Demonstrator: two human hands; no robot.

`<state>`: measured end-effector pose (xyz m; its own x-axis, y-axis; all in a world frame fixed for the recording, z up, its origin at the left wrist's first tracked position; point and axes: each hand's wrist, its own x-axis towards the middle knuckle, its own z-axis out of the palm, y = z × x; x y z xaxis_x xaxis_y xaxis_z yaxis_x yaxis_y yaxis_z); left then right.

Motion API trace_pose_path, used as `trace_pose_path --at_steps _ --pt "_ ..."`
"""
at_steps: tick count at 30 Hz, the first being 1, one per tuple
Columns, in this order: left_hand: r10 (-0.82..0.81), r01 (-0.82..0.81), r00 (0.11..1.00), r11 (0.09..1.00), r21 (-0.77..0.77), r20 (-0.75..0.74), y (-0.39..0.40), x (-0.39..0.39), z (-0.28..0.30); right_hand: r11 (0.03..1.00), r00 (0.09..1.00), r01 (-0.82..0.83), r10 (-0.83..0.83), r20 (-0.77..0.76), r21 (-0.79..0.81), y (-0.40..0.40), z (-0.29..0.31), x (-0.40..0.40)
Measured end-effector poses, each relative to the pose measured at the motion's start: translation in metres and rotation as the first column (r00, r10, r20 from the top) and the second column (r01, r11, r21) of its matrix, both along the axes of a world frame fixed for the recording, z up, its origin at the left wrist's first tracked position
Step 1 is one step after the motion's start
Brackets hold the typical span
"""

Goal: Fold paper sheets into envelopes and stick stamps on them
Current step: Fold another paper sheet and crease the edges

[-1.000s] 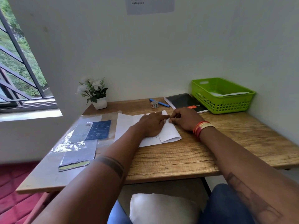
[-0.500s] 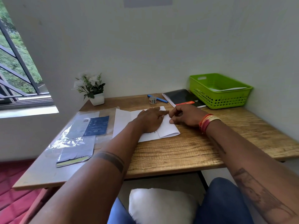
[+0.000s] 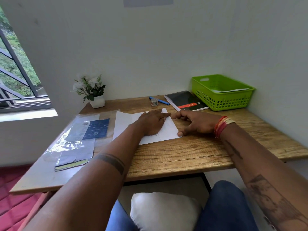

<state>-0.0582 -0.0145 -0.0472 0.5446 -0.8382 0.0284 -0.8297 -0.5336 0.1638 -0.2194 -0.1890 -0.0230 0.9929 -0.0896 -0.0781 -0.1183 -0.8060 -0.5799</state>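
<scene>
Head view: your left hand (image 3: 152, 121) flattens the paper (image 3: 168, 130), fingers straight.
Right hand (image 3: 196, 123) loose; thin, limp sheet, so pinch its edge.

Matt white paper sheet (image 3: 168, 130) on grained wood desk (image 3: 183, 154); glossy plastic sleeve (image 3: 66, 142); perforated green plastic basket (image 3: 221, 99).
</scene>
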Motion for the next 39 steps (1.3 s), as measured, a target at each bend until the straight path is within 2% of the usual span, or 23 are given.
trace_pose_path --at_steps 3,6,10,15,23,39 --pt "0.001 -0.001 1.0 1.0 0.0 -0.005 -0.001 0.0 0.0 1.0 0.999 -0.025 0.024 -0.032 -0.004 -0.001 0.001 -0.002" --pt "0.026 -0.026 1.0 1.0 -0.017 -0.011 -0.001 0.001 -0.002 1.0 0.998 -0.022 0.023 0.058 -0.015 0.0 -0.005 0.001" --pt "0.033 -0.034 0.999 0.999 0.027 0.018 -0.002 0.003 -0.003 0.985 0.979 0.005 0.03 0.203 -0.17 0.001 -0.012 0.01" --pt "0.022 -0.023 0.999 0.999 0.034 0.028 -0.003 0.004 -0.004 0.953 0.966 0.069 0.01 0.26 -0.295 0.005 -0.012 0.026" --pt "0.012 -0.013 0.999 0.999 0.039 0.031 -0.004 0.008 -0.006 0.896 0.948 0.198 -0.074 0.308 -0.397 0.01 -0.015 0.05" --pt "0.015 -0.015 1.0 0.999 0.034 0.025 -0.005 0.011 -0.011 0.854 0.945 0.257 -0.123 0.304 -0.453 0.006 -0.017 0.078"
